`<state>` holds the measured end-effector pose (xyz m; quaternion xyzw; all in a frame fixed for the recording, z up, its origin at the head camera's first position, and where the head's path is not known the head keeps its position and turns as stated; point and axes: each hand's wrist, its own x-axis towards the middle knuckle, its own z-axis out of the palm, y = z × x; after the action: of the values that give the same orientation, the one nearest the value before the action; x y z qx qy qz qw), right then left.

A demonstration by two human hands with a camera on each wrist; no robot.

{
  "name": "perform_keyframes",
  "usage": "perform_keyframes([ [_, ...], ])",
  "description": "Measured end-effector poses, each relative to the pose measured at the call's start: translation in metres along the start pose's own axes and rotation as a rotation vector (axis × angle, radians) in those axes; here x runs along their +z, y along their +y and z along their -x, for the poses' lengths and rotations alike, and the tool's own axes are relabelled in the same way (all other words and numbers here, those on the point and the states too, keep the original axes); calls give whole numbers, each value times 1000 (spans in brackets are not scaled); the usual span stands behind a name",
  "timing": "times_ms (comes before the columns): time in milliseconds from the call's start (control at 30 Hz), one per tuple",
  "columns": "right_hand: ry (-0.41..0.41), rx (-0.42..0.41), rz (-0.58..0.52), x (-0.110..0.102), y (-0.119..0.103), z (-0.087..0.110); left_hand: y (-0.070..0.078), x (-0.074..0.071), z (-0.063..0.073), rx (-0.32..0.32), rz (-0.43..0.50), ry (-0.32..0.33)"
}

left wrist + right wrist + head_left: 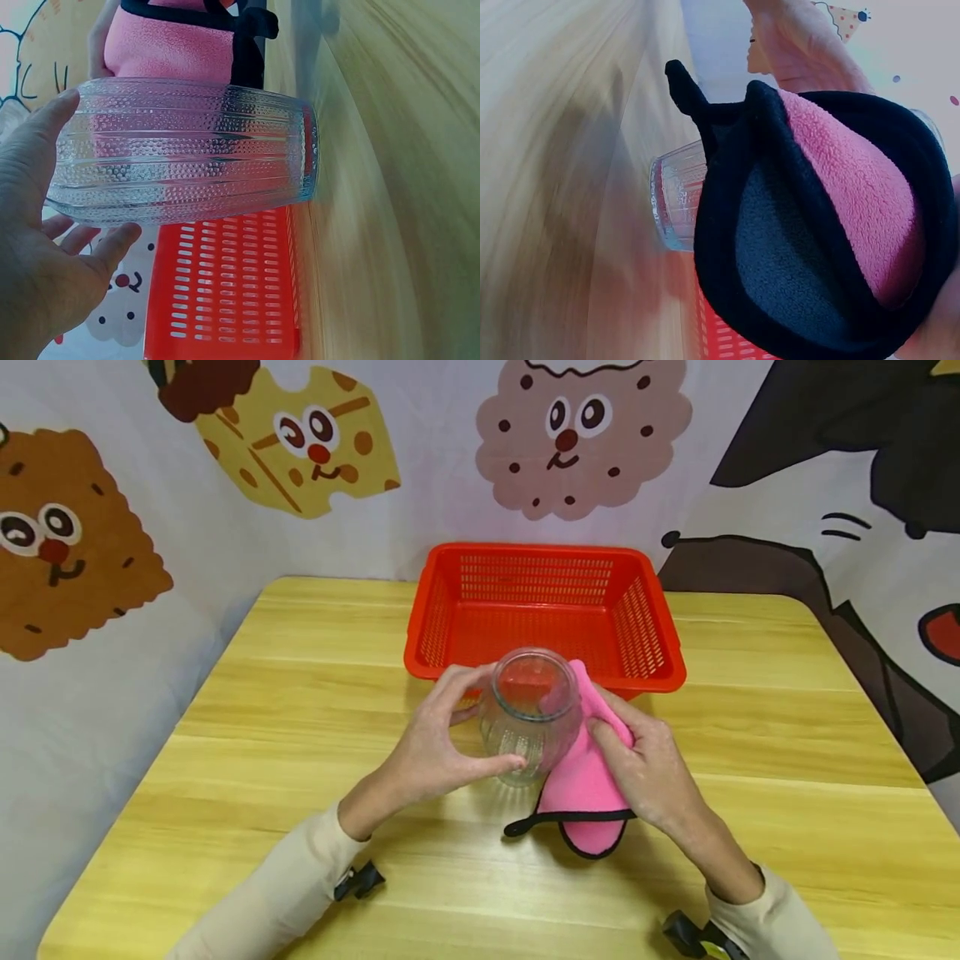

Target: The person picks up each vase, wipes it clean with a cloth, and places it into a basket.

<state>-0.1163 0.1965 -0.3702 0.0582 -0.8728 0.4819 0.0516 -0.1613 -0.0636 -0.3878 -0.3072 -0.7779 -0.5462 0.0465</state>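
Note:
A clear glass jar [517, 739] with a textured, ribbed side stands upright over the table, its round mouth facing up. My left hand [438, 735] holds it from the left, thumb across the front and fingers round the back. The left wrist view shows the jar's dotted glass wall [180, 150] beside that hand's fingers. In my right hand [648, 760] is a pink cloth [585, 777] with black edging and a hanging loop, pinched against the jar's right side. Its grey underside [787, 255] shows in the right wrist view, where the cloth hides much of the jar.
Just behind the jar sits a red perforated plastic basket [540, 683] on the wooden table [300, 710]. A cloth backdrop [435, 452] printed with cartoon food faces hangs behind the table and along its sides.

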Motion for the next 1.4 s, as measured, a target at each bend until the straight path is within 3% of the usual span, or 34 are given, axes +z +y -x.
perform_keyframes([
  [600,10,5,10,6,8,4,0,-1,2,-31,23,-29],
  [1133,-18,62,-2,11,14,5,0,-2,1,-25,34,-33],
  [1400,-21,38,-15,15,19,5,1,-2,1,-36,37,-40],
])
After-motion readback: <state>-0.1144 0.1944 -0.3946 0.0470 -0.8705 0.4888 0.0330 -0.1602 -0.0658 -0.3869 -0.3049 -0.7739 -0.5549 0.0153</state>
